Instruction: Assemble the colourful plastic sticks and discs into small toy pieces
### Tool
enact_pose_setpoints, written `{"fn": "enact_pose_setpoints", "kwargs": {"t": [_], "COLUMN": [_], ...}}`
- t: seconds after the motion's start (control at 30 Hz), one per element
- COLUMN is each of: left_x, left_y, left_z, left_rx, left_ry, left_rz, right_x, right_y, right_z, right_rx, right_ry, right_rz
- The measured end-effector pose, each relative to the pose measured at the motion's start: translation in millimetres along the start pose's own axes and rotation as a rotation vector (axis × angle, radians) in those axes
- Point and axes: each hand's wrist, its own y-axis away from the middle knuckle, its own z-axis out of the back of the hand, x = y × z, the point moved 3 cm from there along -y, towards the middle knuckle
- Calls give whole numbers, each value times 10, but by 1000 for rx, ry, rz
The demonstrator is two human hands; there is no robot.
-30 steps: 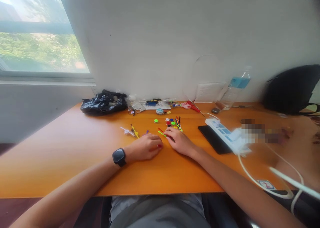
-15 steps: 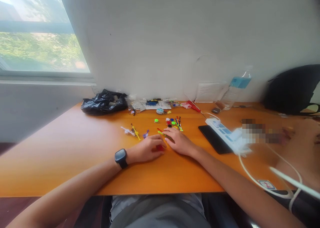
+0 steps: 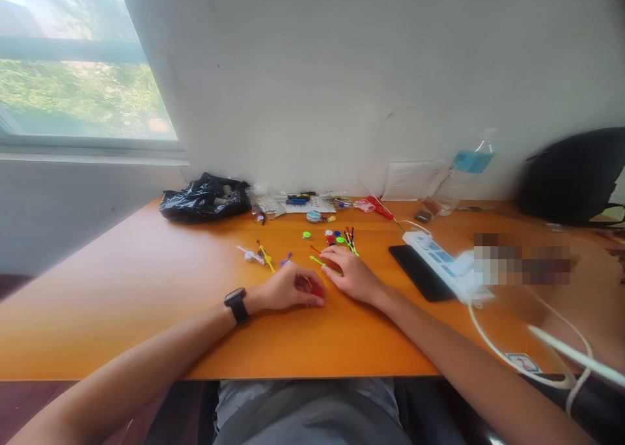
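Observation:
My left hand (image 3: 293, 287), with a dark watch at its wrist, pinches a small red piece (image 3: 317, 290) between thumb and fingers; its exact shape is partly hidden. My right hand (image 3: 352, 274) rests on the table with fingers stretched apart. Under and beside its fingertips lie a green arrow-shaped plastic stick (image 3: 316, 260) and an orange one (image 3: 315, 249). Left of my hands are a yellow arrow stick (image 3: 266, 257), a white piece (image 3: 250, 256) and a purple piece (image 3: 286, 259). Beyond my right hand lie several coloured round pieces (image 3: 329, 240) and more sticks (image 3: 351, 240).
A black phone (image 3: 420, 273) and a white power strip (image 3: 432, 253) with cables lie to the right. Along the wall are a black plastic bag (image 3: 205, 199), a round tin (image 3: 313, 217), a red-handled tool (image 3: 379, 208) and a bottle (image 3: 454, 181). Another person's arm (image 3: 593, 288) is at the right.
My left hand has turned, and its thumb and fingers now show around the red piece. My right fingers have shifted slightly, uncovering more of the orange stick.

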Motion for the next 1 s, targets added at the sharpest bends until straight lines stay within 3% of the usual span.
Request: {"fn": "enact_pose_setpoints", "kwargs": {"t": [0.2, 0.4, 0.6, 0.73, 1.0], "left_x": [-31, -79, -74, -100, -156], "left_y": [-5, 7, 12, 0, 7], "left_z": [35, 49, 75, 97, 115], "left_rx": [-133, -201, -307, -346, -398], "left_ry": [158, 209, 313, 323, 116], "left_rz": [13, 16, 21, -57, -197], "right_x": [0, 34, 30, 106, 237], "right_y": [-31, -39, -22, -16, -21], "right_z": [116, 197, 73, -14, 52], "right_rx": [-242, -355, -231, -149, -138], "right_ry": [-134, -282, -653, -792, -500], "right_rz": [-20, -153, -205, -191, -70]}}
